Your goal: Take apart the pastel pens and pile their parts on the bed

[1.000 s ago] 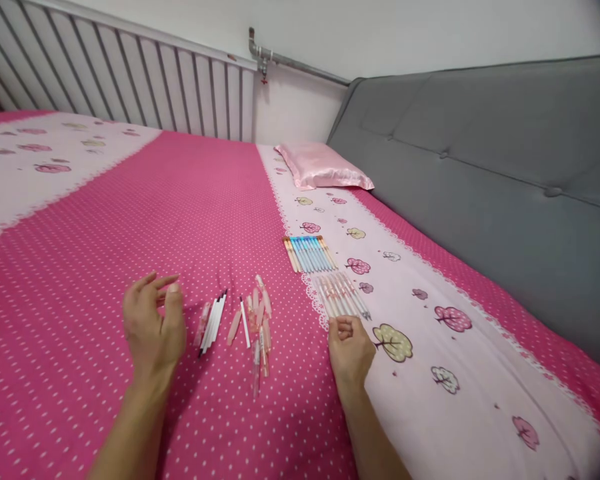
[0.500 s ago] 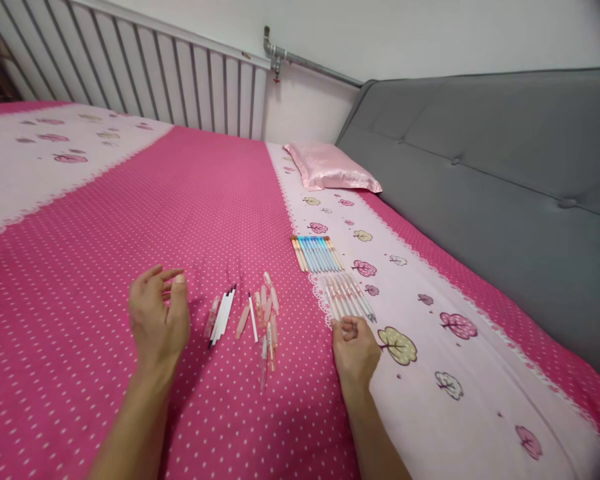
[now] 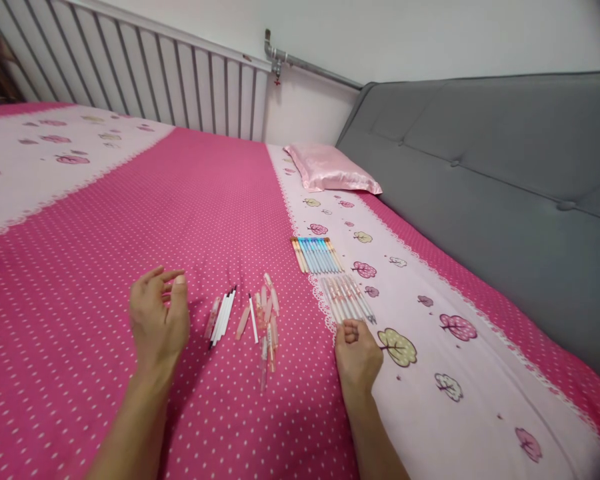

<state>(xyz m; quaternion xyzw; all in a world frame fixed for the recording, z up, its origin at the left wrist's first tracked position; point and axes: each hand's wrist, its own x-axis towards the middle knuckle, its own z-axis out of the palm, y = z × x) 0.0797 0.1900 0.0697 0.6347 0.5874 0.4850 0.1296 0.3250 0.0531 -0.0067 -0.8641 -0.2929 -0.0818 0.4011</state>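
I am looking down over the bed (image 3: 130, 220), which is wearing a pink dotted sheet with a pale tree-print strip running along its right side. The right hand (image 3: 357, 353) is resting at the left edge of that strip with its fingers curled in, their tips touching the near ends of the row of pink pens (image 3: 349, 299). I cannot tell whether it is pinching one pen or only pressing against them. The pens are lying side by side, and just beyond them a row of blue pens (image 3: 316, 255) is lying the same way. The left hand (image 3: 159, 320) is hovering well apart over the dotted part, loosely open, thumb and fingers bent with nothing between them. Just right of it a few white refills (image 3: 223, 316) with black tips are lying together. Right of those, a scatter of pink pen pieces (image 3: 266, 319) is lying between the two hands. Far off, a pink pillow (image 3: 330, 170) is lying beside the grey headboard (image 3: 480, 187).
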